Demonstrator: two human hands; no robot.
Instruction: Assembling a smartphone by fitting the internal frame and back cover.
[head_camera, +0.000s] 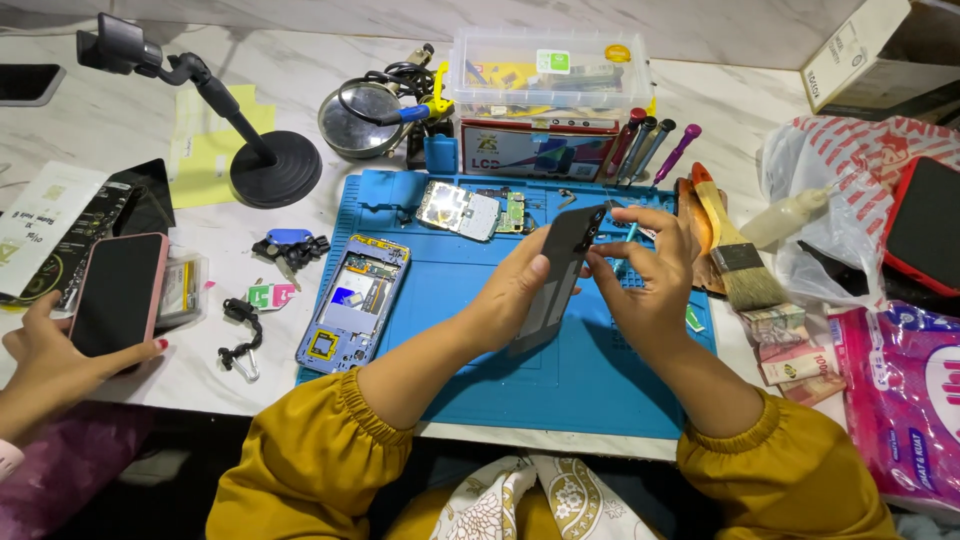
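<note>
We hold a dark grey, flat rectangular phone back panel (556, 275) tilted above the blue silicone work mat (590, 375) on the white marble counter (110, 125). Our left hand (510, 295) grips its lower long edge, thumb pressed on the face; our right hand (650, 275) pinches the upper corner with its fingertips. On the mat to the left lies an opened blue phone frame (352, 302). At the far left another person's hand (45, 350) holds a pink-cased phone (118, 293).
</note>
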